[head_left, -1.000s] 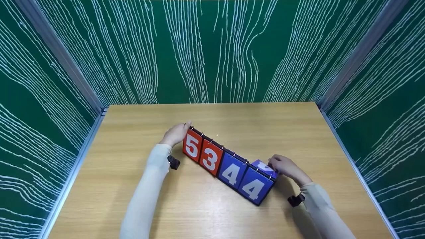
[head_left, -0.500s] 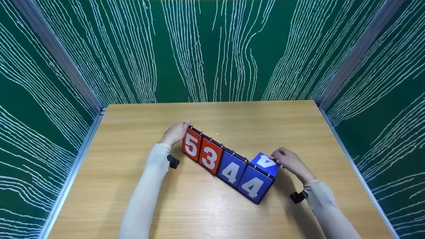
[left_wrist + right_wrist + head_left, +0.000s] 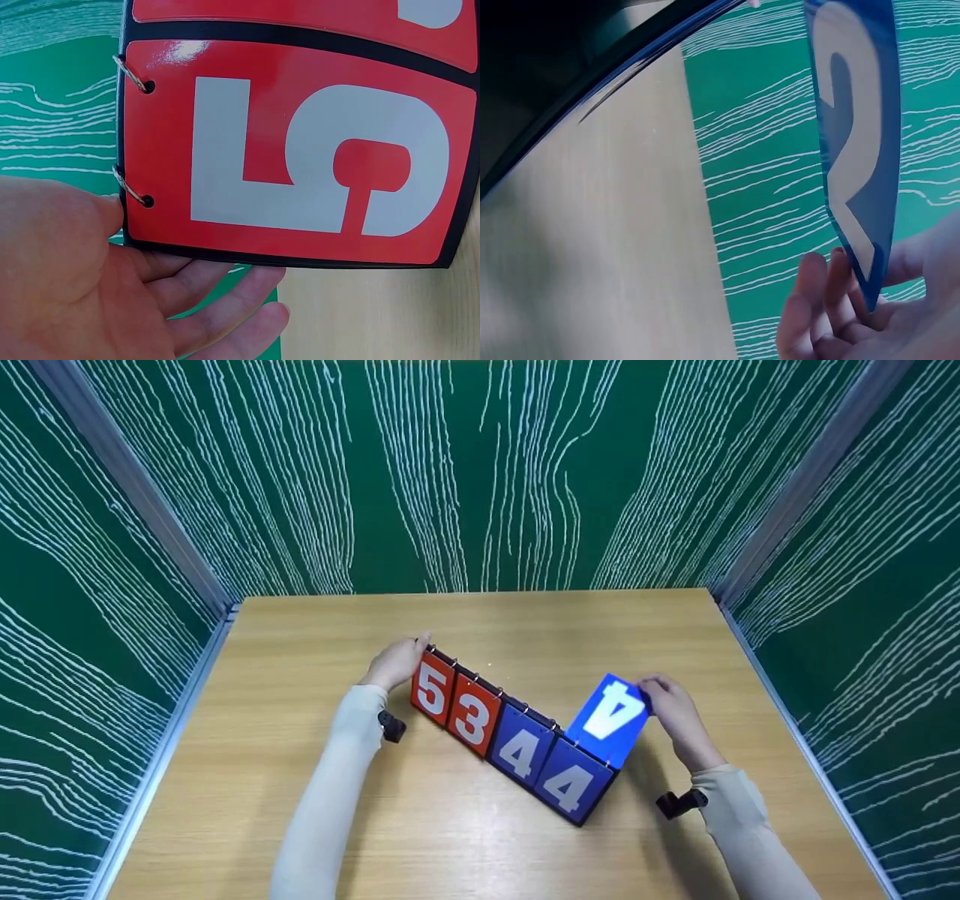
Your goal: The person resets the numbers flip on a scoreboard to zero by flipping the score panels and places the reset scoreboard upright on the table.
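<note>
A flip scoreboard (image 3: 517, 739) stands slantwise on the table, its cards reading 5 and 3 in red, 4 and 4 in blue. My left hand (image 3: 394, 664) grips its left end at the top corner. In the left wrist view, that hand's fingers (image 3: 232, 319) reach behind the board beside the red 5 card (image 3: 262, 150). A blue card (image 3: 604, 720) is raised behind the right end, still on its rings, with an upside-down 4 facing the head camera. My right hand (image 3: 675, 720) pinches its free corner. The right wrist view shows a 2 on the card's other side.
The wooden table (image 3: 315, 810) bears the scoreboard near its middle. Green walls (image 3: 480, 472) with white wavy lines close off the back and both sides. Metal posts (image 3: 161, 502) mark the corners. Each wrist carries a small black camera (image 3: 391, 727).
My right hand has moved away from me and a little to the right, lifting the blue card from low behind the board to a raised position. The left hand stays in place on the scoreboard.
</note>
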{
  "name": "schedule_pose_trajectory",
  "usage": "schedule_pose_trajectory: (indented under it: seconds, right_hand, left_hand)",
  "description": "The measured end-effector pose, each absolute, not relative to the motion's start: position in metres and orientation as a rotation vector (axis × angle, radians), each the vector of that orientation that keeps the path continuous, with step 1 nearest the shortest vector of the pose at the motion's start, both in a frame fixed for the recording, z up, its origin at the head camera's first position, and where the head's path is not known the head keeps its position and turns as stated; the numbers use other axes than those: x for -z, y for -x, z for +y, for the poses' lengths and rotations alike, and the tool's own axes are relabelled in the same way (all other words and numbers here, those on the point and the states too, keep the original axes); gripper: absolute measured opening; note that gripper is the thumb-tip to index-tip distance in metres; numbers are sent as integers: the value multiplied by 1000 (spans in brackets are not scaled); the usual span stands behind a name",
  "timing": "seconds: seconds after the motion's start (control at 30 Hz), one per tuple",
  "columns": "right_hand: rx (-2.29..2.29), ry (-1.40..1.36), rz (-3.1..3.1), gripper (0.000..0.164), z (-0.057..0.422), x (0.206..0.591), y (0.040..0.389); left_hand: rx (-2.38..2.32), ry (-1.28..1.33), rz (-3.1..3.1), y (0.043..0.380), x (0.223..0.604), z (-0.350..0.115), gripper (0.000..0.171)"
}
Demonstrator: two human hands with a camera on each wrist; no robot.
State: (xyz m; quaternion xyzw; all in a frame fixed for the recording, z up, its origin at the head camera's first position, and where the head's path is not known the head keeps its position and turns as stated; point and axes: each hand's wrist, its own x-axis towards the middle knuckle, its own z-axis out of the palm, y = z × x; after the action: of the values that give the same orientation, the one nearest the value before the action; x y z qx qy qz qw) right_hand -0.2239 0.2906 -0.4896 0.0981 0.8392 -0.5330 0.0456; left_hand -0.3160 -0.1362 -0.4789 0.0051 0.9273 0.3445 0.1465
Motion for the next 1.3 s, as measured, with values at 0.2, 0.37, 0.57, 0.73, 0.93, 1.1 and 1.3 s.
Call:
schedule_pose_trajectory:
  seconds: [0.2,0.37,0.57,0.73,0.93,1.1,1.3]
  right_hand:
    - [1683,-300,2574,41,289,480,219]
    - [1699,-281,2593,41,286,469,214]
    - [1569,-303,2677,44,283,453,205]
    - [1511,-316,2722,57,280,437,194]
    - [1551,-265,2803,51,271,420,177]
    - [1542,-195,2873,45,262,406,160]
    - [1470,-80,2935,37,248,389,141]
  left_hand:
    - [-959,-29,2684,318,480,-136,66]
    - [-992,-6,2665,317,480,-135,66]
    - [-978,-20,2669,317,480,-136,67]
    - [-1014,3,2650,316,480,-136,66]
    - [-1018,8,2641,315,479,-135,64]
    - [-953,-28,2682,316,478,-135,64]
    - [-991,-7,2656,315,477,-136,68]
